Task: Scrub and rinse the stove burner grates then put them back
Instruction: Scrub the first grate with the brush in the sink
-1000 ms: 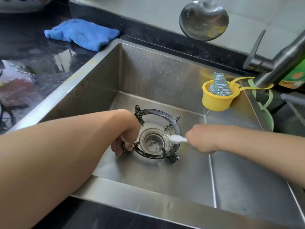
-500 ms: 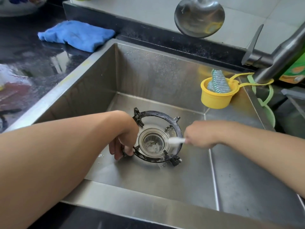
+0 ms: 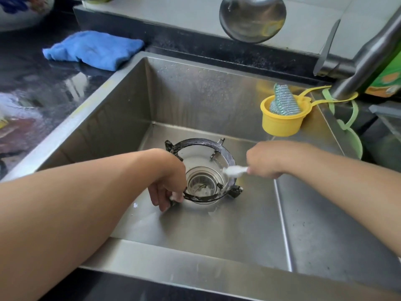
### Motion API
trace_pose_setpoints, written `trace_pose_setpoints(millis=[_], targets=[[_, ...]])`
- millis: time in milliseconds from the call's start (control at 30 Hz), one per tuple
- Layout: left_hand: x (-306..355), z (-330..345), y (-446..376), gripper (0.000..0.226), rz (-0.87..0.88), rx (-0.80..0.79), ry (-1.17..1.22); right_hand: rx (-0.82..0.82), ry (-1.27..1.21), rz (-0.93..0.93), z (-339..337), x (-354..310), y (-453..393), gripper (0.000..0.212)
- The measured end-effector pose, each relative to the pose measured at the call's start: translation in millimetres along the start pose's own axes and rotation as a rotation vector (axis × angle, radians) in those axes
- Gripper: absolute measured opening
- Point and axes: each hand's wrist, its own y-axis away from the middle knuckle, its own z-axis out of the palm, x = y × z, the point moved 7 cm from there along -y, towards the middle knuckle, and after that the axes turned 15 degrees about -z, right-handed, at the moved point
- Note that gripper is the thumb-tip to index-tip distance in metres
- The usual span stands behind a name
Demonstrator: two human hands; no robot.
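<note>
A black round burner grate (image 3: 200, 143) lies on the floor of the steel sink (image 3: 195, 227), ringed around the drain strainer (image 3: 202, 182). My left hand (image 3: 168, 185) grips the grate's near-left rim, with suds on the fingers. My right hand (image 3: 265, 159) holds a small white brush (image 3: 234, 170), whose foamy head rests on the grate's right rim.
A yellow cup (image 3: 281, 121) with a metal scourer (image 3: 283, 101) hangs at the sink's back right, beside a green holder (image 3: 352, 137). The faucet (image 3: 366, 59) crosses the upper right. A blue cloth (image 3: 93, 48) lies on the wet black counter (image 3: 32, 88). A steel ladle (image 3: 252, 17) hangs on the wall.
The brush head has shifted a little along the grate's right rim. My left hand keeps its grip on the left rim. The camera has moved closer.
</note>
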Motion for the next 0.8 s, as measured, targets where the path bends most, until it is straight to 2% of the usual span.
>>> trace_pose_setpoints(millis=[100, 200, 267, 367, 400, 500, 600, 733, 800], targets=[[-0.9, 1.1, 1.1, 0.023, 0.010, -0.025, 0.008, -0.093, -0.087, -0.044, 10.4, -11.3, -1.3, 0.027], [1.5, 0.3, 2.1, 0.031, 0.018, 0.008, -0.090, -0.018, -0.007, 0.042, -5.9, 15.0, 2.2, 0.036], [5.3, 0.0, 3.6, 0.034, 0.017, 0.031, -0.169, -0.019, -0.039, 0.015, -4.4, 12.7, 1.5, 0.036], [2.0, 0.1, 1.1, 0.035, -0.006, 0.046, -0.282, -0.174, -0.159, -0.087, 13.3, -10.3, -1.3, 0.026], [0.0, 0.5, 0.1, 0.037, -0.013, 0.047, -0.316, -0.169, -0.156, -0.083, 14.4, -8.6, -3.4, 0.027], [3.5, 1.8, 2.6, 0.038, 0.001, 0.094, -0.443, -0.001, -0.041, 0.036, -2.0, 18.6, -3.9, 0.030], [8.2, 5.7, 3.5, 0.035, -0.022, 0.122, -0.523, 0.172, 0.044, 0.108, -11.5, 23.3, -6.4, 0.020], [10.2, 5.3, 7.9, 0.032, -0.005, 0.160, -0.534, 0.027, 0.108, -0.010, 1.1, 5.6, -13.3, 0.020], [13.9, 8.1, 13.5, 0.028, 0.016, 0.180, -0.636, 0.156, 0.150, 0.037, -12.7, 12.9, -11.7, 0.018]])
